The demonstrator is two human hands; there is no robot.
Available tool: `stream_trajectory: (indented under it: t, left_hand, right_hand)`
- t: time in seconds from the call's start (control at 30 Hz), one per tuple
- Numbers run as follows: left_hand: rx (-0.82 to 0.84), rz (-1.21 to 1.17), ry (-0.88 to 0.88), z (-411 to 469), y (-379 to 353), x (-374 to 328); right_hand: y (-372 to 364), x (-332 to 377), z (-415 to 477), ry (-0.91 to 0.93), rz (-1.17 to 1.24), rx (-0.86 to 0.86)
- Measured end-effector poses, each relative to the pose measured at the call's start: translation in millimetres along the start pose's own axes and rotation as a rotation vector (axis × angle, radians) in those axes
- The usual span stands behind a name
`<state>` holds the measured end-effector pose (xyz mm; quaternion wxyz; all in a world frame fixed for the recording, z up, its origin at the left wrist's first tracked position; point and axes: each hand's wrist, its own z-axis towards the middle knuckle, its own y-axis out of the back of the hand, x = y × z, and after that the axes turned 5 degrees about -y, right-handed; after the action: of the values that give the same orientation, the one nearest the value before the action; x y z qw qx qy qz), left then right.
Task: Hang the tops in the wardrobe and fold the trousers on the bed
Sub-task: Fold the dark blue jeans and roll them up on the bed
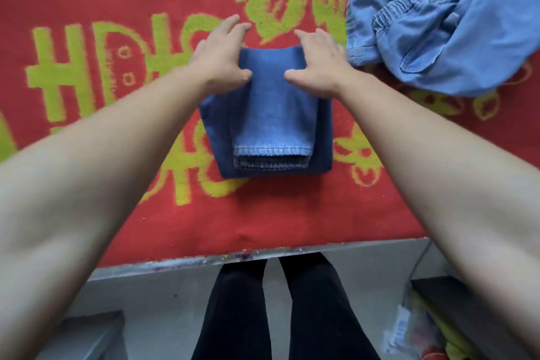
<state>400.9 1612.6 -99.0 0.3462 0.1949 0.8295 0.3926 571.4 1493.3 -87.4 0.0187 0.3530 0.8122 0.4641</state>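
A pair of dark blue jeans (271, 117) lies folded into a compact rectangle in the middle of the bed, hems toward me. My left hand (222, 58) rests on its far left corner, thumb on the denim, fingers spread past the far edge. My right hand (318, 64) presses the far right corner the same way. Both hands are flat on the fold rather than gripping it. A crumpled pile of light blue denim clothes (444, 26) with an elastic waistband lies at the far right of the bed.
The bed is covered by a red blanket (117, 140) with yellow-green patterns; its near edge (233, 257) runs across the lower view. My black-trousered legs (286, 310) stand on the grey floor. A dark box with bags (438, 321) sits at lower right.
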Motion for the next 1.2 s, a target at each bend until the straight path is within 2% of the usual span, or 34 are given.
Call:
stream_trajectory:
  t: [0.1, 0.17, 0.33, 0.47, 0.53, 0.63, 0.7, 0.87, 1.03, 1.2]
  left_hand:
    - [0.265, 0.083, 0.073, 32.5, 2.8, -2.7]
    - [0.329, 0.137, 0.104, 35.2, 4.3, -9.0]
    - [0.197, 0.437, -0.043, -15.0, 2.7, -32.2]
    - [0.06, 0.376, -0.13, -62.5, -3.7, -31.5]
    - [0.082, 0.319, -0.108, -74.8, -13.1, -29.8]
    - [0.152, 0.2, 0.043, -85.1, -27.7, -37.2]
    - [0.099, 0.2, 0.105, -93.4, -38.1, -44.3]
    - [-0.009, 0.253, 0.085, -140.4, -41.9, -59.0]
    - [-0.094, 0.234, 0.094, -214.7, -2.0, -81.5]
    - [-0.263, 0.314, 0.142, -274.8, 83.2, -98.7]
  right_hand:
    - [0.7, 6.3, 23.4, 0.029, -0.131, 0.125]
    - [2.4, 8.6, 26.1, 0.062, -0.245, 0.14]
    - [22.7, 22.5, -3.3, 0.11, -0.471, 0.19]
    - [13.4, 29.4, -41.4, 0.24, -0.711, 0.126]
    - [0.0, 27.8, -53.2, 0.255, -0.648, 0.139]
    - [-20.6, 25.8, -67.9, 0.183, -0.453, 0.122]
    - [-32.8, 24.2, -82.3, 0.119, -0.412, 0.045]
    - [-45.6, 29.8, -134.8, 0.061, -0.402, -0.075]
    - [-15.7, 61.0, -201.8, 0.068, -0.47, -0.166]
    - [58.9, 116.2, -249.6, 0.177, -0.47, -0.3]
